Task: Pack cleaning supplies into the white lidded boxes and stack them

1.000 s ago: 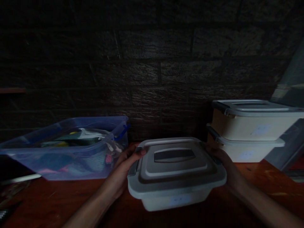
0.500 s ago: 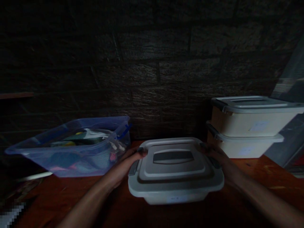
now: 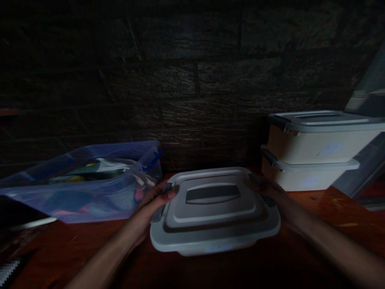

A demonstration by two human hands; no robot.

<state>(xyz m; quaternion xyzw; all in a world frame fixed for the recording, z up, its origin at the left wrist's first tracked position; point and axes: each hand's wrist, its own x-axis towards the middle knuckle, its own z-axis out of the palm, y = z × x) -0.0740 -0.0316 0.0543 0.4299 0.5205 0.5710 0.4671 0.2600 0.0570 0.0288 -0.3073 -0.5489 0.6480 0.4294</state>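
Observation:
A grey lidded plastic box (image 3: pixel 213 210) with a dark recessed handle sits on the reddish wooden table (image 3: pixel 75 257) in front of me. My left hand (image 3: pixel 150 204) grips its left side near the clip, thumb on the lid's edge. On the opposite side my right hand (image 3: pixel 270 192) holds the box by the right clip, its fingers partly lost in shadow. Both hands are closed on the box.
A clear blue bin (image 3: pixel 87 184) filled with mixed items stands at the left. Two stacked cream boxes with grey lids (image 3: pixel 319 150) stand at the right by the dark brick wall (image 3: pixel 192 88). A grey slanted panel (image 3: pixel 367 120) lies at the far right.
The grey box has come lower and slightly leftward toward the table with both hands still on its sides. The view has tilted a little.

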